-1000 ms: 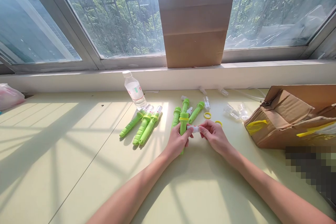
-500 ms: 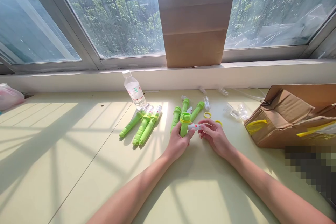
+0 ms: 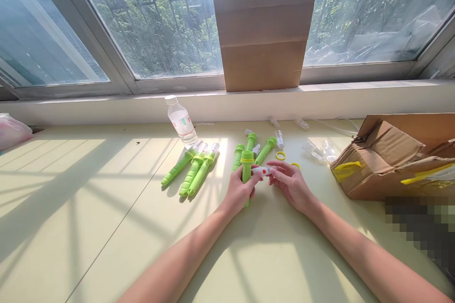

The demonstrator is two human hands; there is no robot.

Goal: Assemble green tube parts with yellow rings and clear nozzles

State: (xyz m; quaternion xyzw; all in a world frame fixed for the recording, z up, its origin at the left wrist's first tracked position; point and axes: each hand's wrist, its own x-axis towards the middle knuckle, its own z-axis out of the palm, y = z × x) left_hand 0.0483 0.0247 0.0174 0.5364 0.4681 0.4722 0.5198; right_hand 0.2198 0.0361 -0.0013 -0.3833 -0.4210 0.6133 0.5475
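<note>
My left hand is closed around a green plastic handle with a threaded top and a yellow ring below the thread. The handle stands roughly upright, its lower end showing beneath my fingers. A small white cylinder with a red dot lies sideways between my hands. My right hand pinches its right end, while the left fingertips and thumb touch the other end. Just behind are several more green handles, a yellow ring and a clear plastic cap. Another yellow ring is partly hidden by my right hand.
Left of my hands lie three green handles with clear tops, near a water bottle. More clear caps are scattered toward an open cardboard box at right. A window sill bounds the table at the back.
The green handle in my left hand has shifted slightly left and become more upright, exposing its lower end. The white cylinder has turned, so its red dot shows more fully.
</note>
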